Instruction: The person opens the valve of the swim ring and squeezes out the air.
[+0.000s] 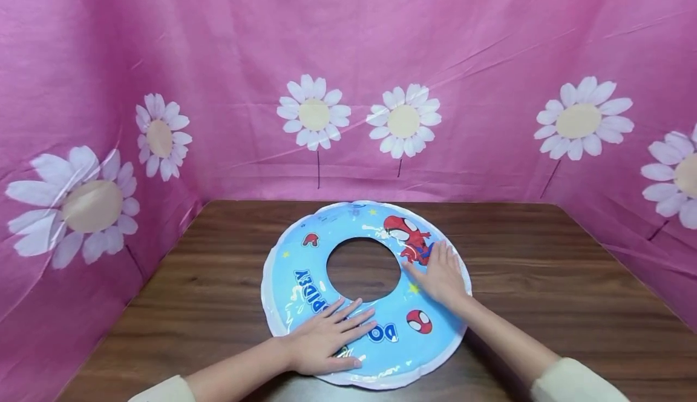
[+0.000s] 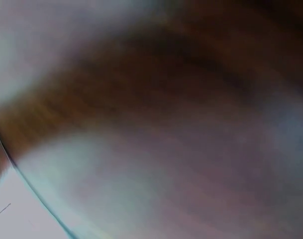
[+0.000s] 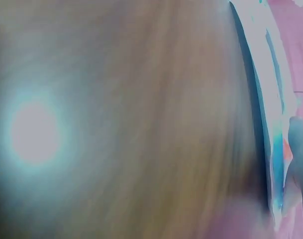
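A blue inflatable swim ring [image 1: 294,257] with a white edge lies flat on the wooden table, printed with a red cartoon figure, stars and letters. Fingers spread, my left hand [image 1: 321,340] rests on its near left part, over some of the lettering. My right hand [image 1: 443,275] lies with straight fingers on the ring's right side, beside the red figure. In the right wrist view the ring's rim [image 3: 263,84] shows edge-on, with part of the hand [image 3: 300,159] over it. The left wrist view is too blurred to make out the hand.
The brown wood-grain table [image 1: 218,281] spreads out around the ring. Behind it and along both sides hangs a pink cloth [image 1: 348,32] with large white daisies. A bright glare spot [image 3: 34,132] shows on the tabletop in the right wrist view.
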